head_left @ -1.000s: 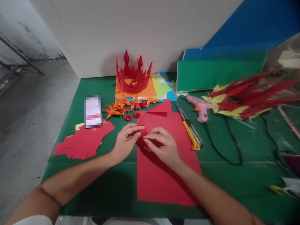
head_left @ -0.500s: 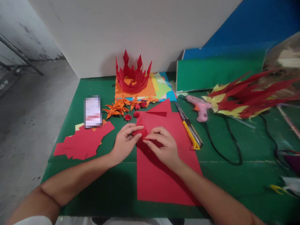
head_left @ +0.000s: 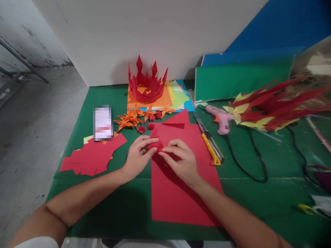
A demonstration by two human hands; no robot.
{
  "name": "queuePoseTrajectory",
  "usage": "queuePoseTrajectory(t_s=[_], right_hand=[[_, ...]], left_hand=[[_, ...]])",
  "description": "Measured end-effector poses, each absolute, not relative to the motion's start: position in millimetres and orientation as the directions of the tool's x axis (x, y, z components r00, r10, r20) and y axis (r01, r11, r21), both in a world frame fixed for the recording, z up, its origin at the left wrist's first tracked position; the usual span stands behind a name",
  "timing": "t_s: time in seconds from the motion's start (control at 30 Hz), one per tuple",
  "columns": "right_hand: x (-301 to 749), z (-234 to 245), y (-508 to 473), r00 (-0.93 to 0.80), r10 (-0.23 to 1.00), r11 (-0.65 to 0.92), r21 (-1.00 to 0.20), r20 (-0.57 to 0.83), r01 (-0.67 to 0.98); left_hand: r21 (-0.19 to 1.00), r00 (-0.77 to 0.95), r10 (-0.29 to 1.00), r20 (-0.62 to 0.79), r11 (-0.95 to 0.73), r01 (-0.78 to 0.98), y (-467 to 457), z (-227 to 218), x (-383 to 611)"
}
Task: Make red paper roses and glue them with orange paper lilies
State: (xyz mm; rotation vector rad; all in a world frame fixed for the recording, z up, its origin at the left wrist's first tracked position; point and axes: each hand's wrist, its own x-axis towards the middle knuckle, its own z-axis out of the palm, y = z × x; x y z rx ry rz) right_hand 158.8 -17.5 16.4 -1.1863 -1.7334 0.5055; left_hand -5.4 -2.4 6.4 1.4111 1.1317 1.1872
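Between my hands is a small folded piece of red paper [head_left: 156, 140], held above a large red sheet [head_left: 178, 193]. My left hand [head_left: 139, 155] pinches its left side between thumb and fingers. On its lower right edge, my right hand [head_left: 180, 160] has thumb and fingertips closed. A red folded triangle [head_left: 178, 119] lies at the sheet's top edge. Just beyond my left hand are small red paper roses [head_left: 141, 129] and several orange paper flowers [head_left: 128, 120].
A red paper crown [head_left: 147, 91] stands on coloured sheets [head_left: 165, 100] at the back. Rightward lie a yellow utility knife [head_left: 210, 144], a pink glue gun [head_left: 222, 119] with a black cord, and a red-yellow paper piece [head_left: 271, 106]. Leftward are a phone [head_left: 103, 122] and red paper strips [head_left: 93, 155].
My right fingertips have shifted very slightly along the folded red paper, which is turned a little. My left hand stays in nearly the same place.
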Motion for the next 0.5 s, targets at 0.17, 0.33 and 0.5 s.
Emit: queuePoseTrajectory(t_s=[0.17,0.33,0.5], right_hand=[[158.9,15.0,-17.0,-0.100,0.887,0.439,-0.757,0.451,0.483],[159.1,14.7,-16.6,-0.113,0.896,0.431,-0.777,0.430,0.459],[159.5,15.7,-14.8,-0.135,0.918,0.392,-0.800,0.373,0.455]], left_hand=[[0.982,0.143,0.981,0.131,-0.148,0.119,-3.3,9.5,-5.7],[0.974,0.184,0.972,0.143,-0.172,0.148,-3.3,11.3,-6.3],[0.967,0.213,0.967,0.140,-0.179,0.179,-4.0,12.8,-6.6]])
